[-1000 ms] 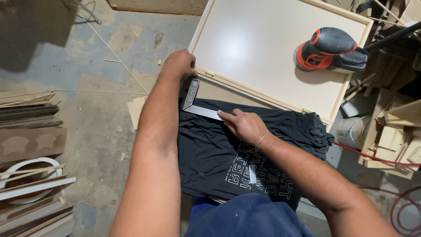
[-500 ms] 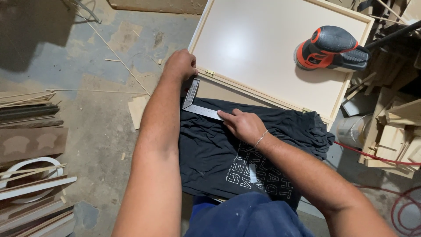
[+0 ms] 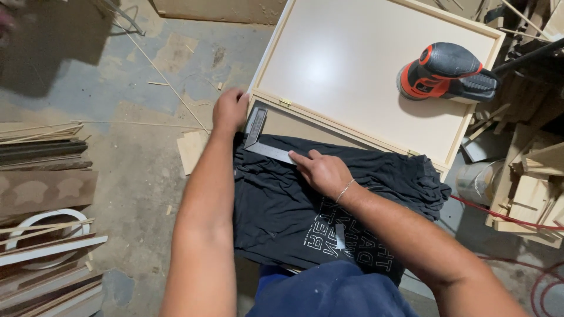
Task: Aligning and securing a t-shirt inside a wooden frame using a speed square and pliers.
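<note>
Your left hand (image 3: 230, 110) grips the corner of the pale hinged panel (image 3: 376, 64), fingers curled over its edge. Your right hand (image 3: 322, 171) lies nearly flat, fingertips pressing the metal try square (image 3: 262, 141) onto the black T-shirt (image 3: 282, 205) spread over the worktop. An orange sander (image 3: 443, 70) rests on the panel.

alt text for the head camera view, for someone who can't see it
Seen from above, a person's left hand grips the corner of a pale wooden panel while the right hand presses a metal square flat across a black t-shirt spread over the work. An orange and black sander rests on the panel, and wood offcuts lie on the concrete floor.
</note>
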